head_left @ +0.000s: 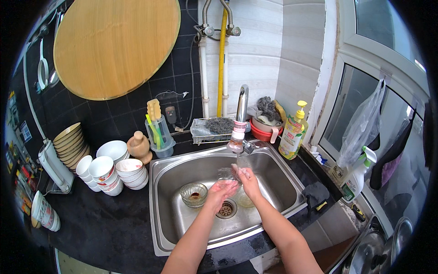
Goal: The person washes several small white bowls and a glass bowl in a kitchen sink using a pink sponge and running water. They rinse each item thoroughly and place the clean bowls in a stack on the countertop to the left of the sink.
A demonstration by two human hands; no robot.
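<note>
Under the running faucet (pixel 242 109), both my hands are closed on a clear glass bowl (pixel 226 173). My left hand (pixel 221 192) grips it from the left and below. On its right side is my right hand (pixel 247 181), fingers curled at the rim and partly hidden. Left of my hands, a ribbed glass bowl (pixel 193 195) with dark residue inside sits on the floor of the steel sink (pixel 175 228). Beside the drain (pixel 226 210), a pale, clear round piece (pixel 246 200) lies half covered by my right hand.
Stacked white bowls (pixel 132 173), brown bowls (pixel 70 144) and a wooden mortar with pestle (pixel 139 148) stand left of the sink. Behind it are a utensil holder (pixel 159 137) and a wire rack (pixel 212 130). A yellow-pump soap bottle (pixel 294 132) stands at the right corner.
</note>
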